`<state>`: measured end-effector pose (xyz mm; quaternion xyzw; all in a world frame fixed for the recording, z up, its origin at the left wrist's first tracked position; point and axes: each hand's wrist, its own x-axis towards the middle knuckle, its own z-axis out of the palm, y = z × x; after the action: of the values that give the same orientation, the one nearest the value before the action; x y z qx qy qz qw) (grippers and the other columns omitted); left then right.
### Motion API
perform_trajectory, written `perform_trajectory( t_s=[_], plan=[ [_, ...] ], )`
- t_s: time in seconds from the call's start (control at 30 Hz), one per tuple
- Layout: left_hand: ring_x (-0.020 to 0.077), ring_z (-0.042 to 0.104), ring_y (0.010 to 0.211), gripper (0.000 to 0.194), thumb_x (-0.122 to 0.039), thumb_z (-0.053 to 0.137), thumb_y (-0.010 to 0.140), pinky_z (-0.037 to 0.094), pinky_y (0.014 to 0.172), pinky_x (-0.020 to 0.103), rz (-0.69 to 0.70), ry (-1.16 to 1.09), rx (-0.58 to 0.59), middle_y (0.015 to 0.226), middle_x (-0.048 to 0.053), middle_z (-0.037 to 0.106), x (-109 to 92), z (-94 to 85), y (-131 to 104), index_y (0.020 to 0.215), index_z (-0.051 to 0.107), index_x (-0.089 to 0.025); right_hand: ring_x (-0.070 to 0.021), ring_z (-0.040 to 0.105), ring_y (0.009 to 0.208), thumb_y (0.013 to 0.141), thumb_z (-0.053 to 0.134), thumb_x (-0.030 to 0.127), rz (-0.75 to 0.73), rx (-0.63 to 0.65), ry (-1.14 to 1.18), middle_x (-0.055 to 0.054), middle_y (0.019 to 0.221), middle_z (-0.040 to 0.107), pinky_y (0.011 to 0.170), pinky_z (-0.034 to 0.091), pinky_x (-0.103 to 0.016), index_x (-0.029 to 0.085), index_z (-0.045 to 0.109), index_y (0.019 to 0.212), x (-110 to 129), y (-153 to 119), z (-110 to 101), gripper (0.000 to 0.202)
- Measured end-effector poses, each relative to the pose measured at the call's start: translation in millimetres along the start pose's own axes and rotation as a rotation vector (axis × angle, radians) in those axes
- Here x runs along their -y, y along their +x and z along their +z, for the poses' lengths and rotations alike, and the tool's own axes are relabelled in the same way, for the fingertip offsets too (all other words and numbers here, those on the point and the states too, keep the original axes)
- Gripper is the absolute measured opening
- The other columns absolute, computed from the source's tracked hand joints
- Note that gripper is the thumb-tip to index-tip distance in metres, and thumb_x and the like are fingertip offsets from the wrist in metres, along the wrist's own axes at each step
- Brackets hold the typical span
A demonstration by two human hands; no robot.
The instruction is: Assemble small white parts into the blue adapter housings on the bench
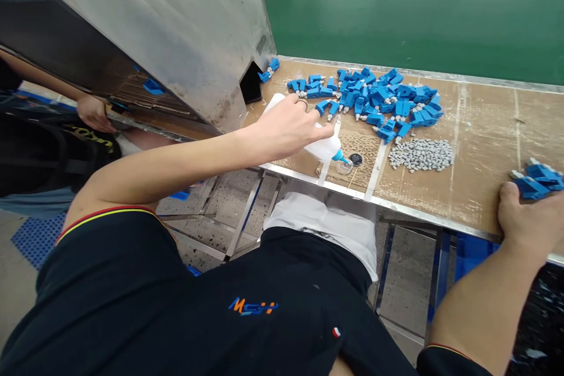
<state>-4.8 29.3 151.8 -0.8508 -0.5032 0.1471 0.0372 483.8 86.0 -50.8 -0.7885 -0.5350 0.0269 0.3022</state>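
Observation:
My left hand [293,123] is closed around a white squeeze bottle [324,145]. The bottle is tilted, its blue nozzle pointing down at a small clear round dish [344,166]. Beside the dish are a round black lid [355,160] and a thin stick. At the right edge, my right hand [531,211] is cupped around several blue plastic parts [533,187] with light tips. Its thumb shows on the near side, while its other fingers are mostly out of view.
A heap of blue plastic parts [374,97] lies behind the dish, with a pile of small grey pieces [422,154] nearby. A green conveyor belt [409,17] runs behind the cardboard-covered bench [480,147]. A metal panel [198,23] stands left; beyond it is another person's hand [94,113].

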Motion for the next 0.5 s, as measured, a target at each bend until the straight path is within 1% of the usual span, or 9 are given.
perform_trajectory(
  t_s=[0.1, 0.2, 0.3, 0.4, 0.5],
  plan=[
    [0.0305, 0.067, 0.107, 0.040, -0.030, 0.060, 0.097, 0.040, 0.095, 0.044, 0.010, 0.013, -0.022, 0.106, 0.010, 0.071, 0.1, 0.5, 1.6, 0.138, 0.060, -0.029, -0.0501, 0.023, 0.149, 0.052, 0.071, 0.066, 0.036, 0.023, -0.004, -0.031, 0.153, 0.029, 0.127, 0.008, -0.068, 0.012, 0.037, 0.143, 9.0, -1.8, -5.2, 0.110],
    [0.0309, 0.066, 0.108, 0.041, -0.031, 0.060, 0.097, 0.039, 0.096, 0.044, 0.025, 0.021, -0.041, 0.106, 0.011, 0.071, 0.2, 1.8, 3.6, 0.138, 0.060, -0.028, -0.0491, 0.022, 0.150, 0.046, 0.070, 0.071, 0.065, 0.043, -0.013, -0.033, 0.153, 0.029, 0.129, 0.012, -0.062, 0.007, 0.037, 0.144, 20.5, -5.0, -10.8, 0.122],
    [0.0319, 0.065, 0.111, 0.043, -0.032, 0.061, 0.095, 0.038, 0.098, 0.046, 0.033, 0.031, -0.052, 0.107, 0.012, 0.072, -0.9, 2.3, 6.2, 0.138, 0.060, -0.028, -0.0492, 0.024, 0.150, 0.044, 0.069, 0.073, 0.075, 0.051, -0.014, -0.035, 0.153, 0.028, 0.129, 0.015, -0.061, 0.004, 0.037, 0.145, 26.4, -6.5, -12.6, 0.127],
    [0.0330, 0.064, 0.115, 0.040, -0.030, 0.058, 0.096, 0.038, 0.100, 0.048, 0.048, 0.067, -0.052, 0.108, 0.012, 0.072, -3.3, -0.3, 9.1, 0.136, 0.061, -0.027, -0.0500, 0.025, 0.150, 0.046, 0.068, 0.077, 0.060, 0.031, -0.017, -0.034, 0.154, 0.029, 0.129, 0.014, -0.062, 0.006, 0.037, 0.145, 18.4, -4.3, -8.3, 0.126],
    [0.0336, 0.064, 0.118, 0.036, -0.026, 0.051, 0.098, 0.038, 0.102, 0.050, 0.067, 0.086, -0.070, 0.108, 0.010, 0.073, -6.2, -6.2, 10.5, 0.133, 0.063, -0.025, -0.0513, 0.027, 0.149, 0.053, 0.066, 0.079, 0.029, -0.010, -0.022, -0.032, 0.154, 0.032, 0.127, 0.012, -0.068, 0.011, 0.037, 0.144, -0.6, -0.6, -0.3, 0.118]
  ],
)
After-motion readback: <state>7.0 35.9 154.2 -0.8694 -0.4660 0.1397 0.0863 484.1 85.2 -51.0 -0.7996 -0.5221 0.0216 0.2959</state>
